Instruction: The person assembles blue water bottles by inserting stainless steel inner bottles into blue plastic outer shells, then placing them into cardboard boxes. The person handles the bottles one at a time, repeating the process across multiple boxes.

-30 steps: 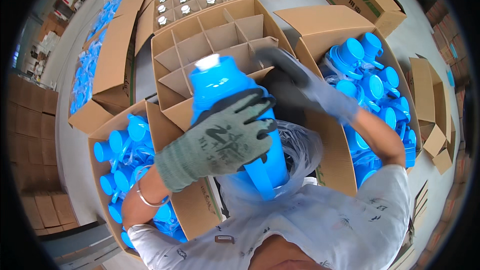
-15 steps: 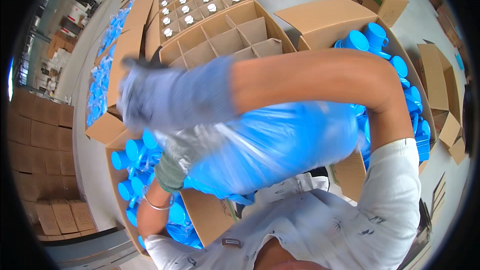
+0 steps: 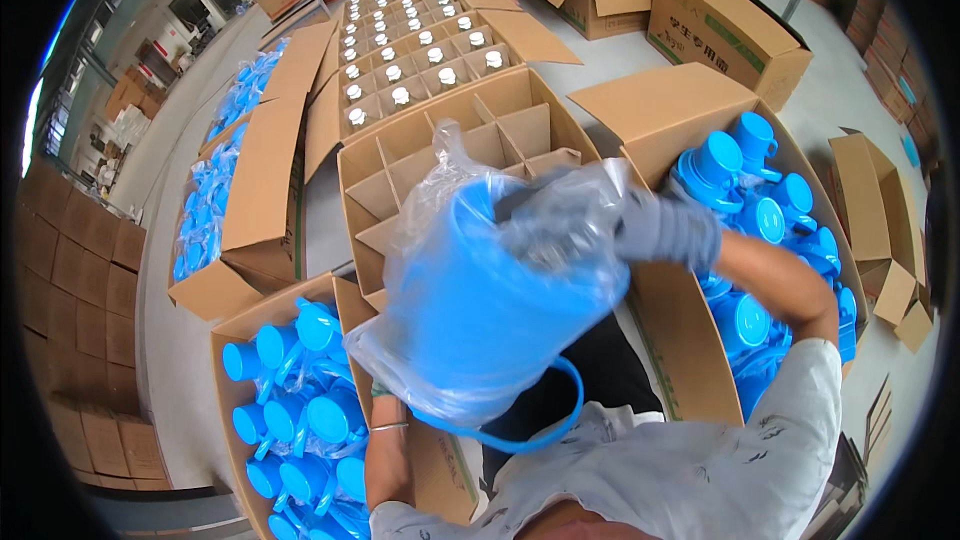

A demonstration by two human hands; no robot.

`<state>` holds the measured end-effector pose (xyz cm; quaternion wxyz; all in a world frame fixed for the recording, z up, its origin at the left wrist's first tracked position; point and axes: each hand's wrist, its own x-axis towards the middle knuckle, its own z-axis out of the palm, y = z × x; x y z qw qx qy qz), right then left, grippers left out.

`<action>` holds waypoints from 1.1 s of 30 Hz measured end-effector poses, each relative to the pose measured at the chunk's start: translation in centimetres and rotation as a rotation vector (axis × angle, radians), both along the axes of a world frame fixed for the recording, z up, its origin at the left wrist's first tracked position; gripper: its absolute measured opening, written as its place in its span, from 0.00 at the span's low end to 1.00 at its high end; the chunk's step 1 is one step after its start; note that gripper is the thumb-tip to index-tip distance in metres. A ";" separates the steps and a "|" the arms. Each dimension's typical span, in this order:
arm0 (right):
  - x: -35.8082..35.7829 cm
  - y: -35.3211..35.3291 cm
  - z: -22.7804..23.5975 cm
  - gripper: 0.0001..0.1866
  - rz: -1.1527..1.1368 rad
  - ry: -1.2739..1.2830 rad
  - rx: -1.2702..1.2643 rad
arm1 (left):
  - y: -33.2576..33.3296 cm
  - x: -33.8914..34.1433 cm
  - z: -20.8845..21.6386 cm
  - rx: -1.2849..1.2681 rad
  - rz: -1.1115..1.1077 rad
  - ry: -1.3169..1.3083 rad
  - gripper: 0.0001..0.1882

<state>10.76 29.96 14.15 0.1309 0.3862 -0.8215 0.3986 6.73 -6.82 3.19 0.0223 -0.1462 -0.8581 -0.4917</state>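
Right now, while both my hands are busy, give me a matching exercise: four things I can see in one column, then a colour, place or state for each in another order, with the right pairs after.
Column one:
1. Blue vessel
2. Right hand
3. Bottle tops
4. Thin wristband

Column two:
A. White, in rows
B. Around the left wrist
C. Partly wrapped in clear plastic
D. In a grey glove

Right pairs: 1-C, 2-D, 3-A, 4-B.
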 end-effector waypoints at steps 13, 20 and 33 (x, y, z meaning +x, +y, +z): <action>6.4 -3.3 -1.3 0.22 0.003 0.048 0.266 | -0.3 2.8 -3.1 0.149 0.126 -0.115 0.24; 9.3 -1.3 -1.9 0.23 -0.368 -0.328 0.449 | -0.6 5.0 -3.9 0.218 0.196 -0.118 0.25; 13.7 5.8 -0.8 0.37 -0.870 -0.225 -0.218 | 12.8 2.4 -6.9 0.903 -0.624 -0.581 0.20</action>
